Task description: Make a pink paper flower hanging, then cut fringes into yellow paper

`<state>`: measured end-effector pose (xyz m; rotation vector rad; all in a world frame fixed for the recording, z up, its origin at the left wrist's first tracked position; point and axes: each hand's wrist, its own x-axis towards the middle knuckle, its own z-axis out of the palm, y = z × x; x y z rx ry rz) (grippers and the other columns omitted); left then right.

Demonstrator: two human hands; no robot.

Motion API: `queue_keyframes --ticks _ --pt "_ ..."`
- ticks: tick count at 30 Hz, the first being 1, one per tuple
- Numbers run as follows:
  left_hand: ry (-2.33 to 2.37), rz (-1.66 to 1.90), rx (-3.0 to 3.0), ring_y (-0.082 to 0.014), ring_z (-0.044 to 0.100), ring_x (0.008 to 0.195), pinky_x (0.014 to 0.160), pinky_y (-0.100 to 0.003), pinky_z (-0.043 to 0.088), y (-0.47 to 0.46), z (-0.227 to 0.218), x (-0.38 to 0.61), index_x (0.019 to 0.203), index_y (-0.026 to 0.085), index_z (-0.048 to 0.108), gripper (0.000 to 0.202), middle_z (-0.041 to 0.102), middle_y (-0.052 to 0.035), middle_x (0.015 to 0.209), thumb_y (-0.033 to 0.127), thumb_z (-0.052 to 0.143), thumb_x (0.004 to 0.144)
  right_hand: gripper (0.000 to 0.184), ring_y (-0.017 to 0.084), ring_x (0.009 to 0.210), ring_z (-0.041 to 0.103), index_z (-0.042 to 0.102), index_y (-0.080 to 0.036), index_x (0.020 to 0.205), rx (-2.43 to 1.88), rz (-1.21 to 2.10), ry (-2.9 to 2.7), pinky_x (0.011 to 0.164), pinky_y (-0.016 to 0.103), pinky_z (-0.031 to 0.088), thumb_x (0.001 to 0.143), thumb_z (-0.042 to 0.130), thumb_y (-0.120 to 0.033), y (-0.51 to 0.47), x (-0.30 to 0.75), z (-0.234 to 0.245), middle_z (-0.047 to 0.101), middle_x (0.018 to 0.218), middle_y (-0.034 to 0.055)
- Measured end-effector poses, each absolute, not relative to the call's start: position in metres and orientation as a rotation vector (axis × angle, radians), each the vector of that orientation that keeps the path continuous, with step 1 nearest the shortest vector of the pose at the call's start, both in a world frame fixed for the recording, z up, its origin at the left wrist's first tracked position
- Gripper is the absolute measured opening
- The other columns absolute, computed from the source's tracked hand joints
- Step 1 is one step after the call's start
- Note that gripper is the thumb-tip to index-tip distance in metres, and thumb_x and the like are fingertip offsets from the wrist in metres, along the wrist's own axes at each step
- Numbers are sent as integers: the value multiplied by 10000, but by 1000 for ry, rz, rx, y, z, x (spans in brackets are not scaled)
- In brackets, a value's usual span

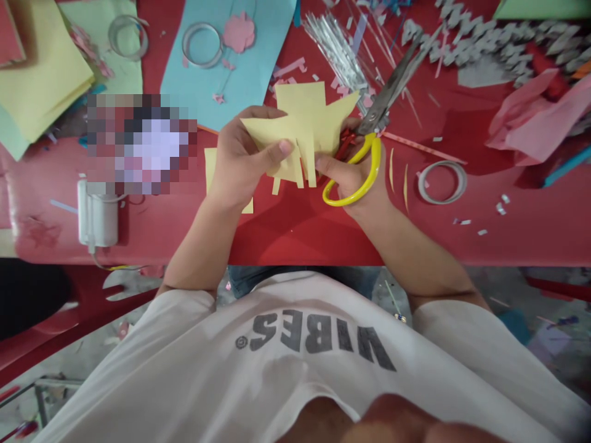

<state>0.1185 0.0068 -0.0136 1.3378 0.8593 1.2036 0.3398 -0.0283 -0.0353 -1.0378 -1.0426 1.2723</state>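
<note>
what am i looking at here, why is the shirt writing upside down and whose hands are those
This single picture comes from a camera worn on a person's head, looking down, so you see roughly what they see. The upside-down word VIBES is on their own white T-shirt. The hands are theirs; no machine is involved. Their left hand pinches a sheet of yellow paper with cut strips along it, and their right hand grips scissors with yellow handles. On the red table around them lie a light blue sheet, crumpled pink paper and a thin pale ring.
</note>
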Motion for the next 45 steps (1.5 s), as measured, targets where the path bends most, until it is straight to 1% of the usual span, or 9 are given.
queue_keyframes --ticks 4,9,13,18,25,32,36,40,45 --pt "907 1223 1382 -255 789 1053 923 -407 674 4 -10 120 1218 230 747 661 743 -48 1105 584 1057 752 647 301 1037 838 682 -314 1082 -1046 1176 -1017 954 478 726 654 1069 -607 -31 336 -29 785 933 -20" --pt "881 1293 1397 -158 742 820 747 -336 663 0 -11 128 1147 211 746 628 710 -3 984 615 1039 764 635 283 1011 833 699 -303 1073 -1071 1176 -1036 957 472 731 670 1056 -640 -35 334 -22 781 962 -23" --pt "927 1278 1391 -214 787 935 898 -448 699 -2 -11 130 1175 225 684 655 632 16 939 683 980 812 628 288 1084 834 701 -316 1093 -1030 1196 -1020 989 469 722 677 1055 -626 -34 336 -24 772 974 -32" --pt "983 1300 1384 -235 781 982 951 -459 686 4 -12 125 1129 255 681 631 657 18 910 675 1005 787 553 249 964 840 695 -321 1114 -988 1269 -1054 938 436 722 742 1035 -550 -35 339 -17 785 980 -49" --pt "1033 1363 1382 -234 742 879 858 -423 645 3 -14 124 1079 321 702 537 725 -1 916 672 994 796 657 331 1177 831 708 -335 1098 -1054 1279 -1031 1068 530 711 641 1069 -639 -36 335 -14 825 1038 -22" --pt "997 1293 1327 -288 742 1099 977 -474 630 6 -22 120 1159 370 679 591 757 -13 1028 771 924 802 659 346 1236 823 719 -325 1085 -1011 1346 -995 1076 548 719 658 1028 -721 -35 329 -21 838 1061 -17" --pt "1025 1353 1338 -250 748 935 906 -445 651 5 -15 124 1075 344 692 563 738 0 939 697 1000 763 613 337 1212 830 717 -323 1097 -1009 1317 -999 1067 557 717 713 1002 -707 -35 330 -25 826 1050 -27" --pt "1053 1389 1360 -226 719 845 868 -434 654 6 -14 126 1053 343 693 560 737 11 907 676 1022 745 600 314 1129 843 705 -318 1066 -1038 1260 -987 1042 530 723 680 1044 -627 -34 332 -25 818 1017 -37" --pt "1054 1362 1410 -261 730 940 936 -475 611 6 -19 124 1126 387 684 487 743 6 977 689 934 838 544 259 773 822 661 -314 1085 -1047 1457 -849 765 461 750 724 1023 -501 -38 332 -12 823 902 -33"
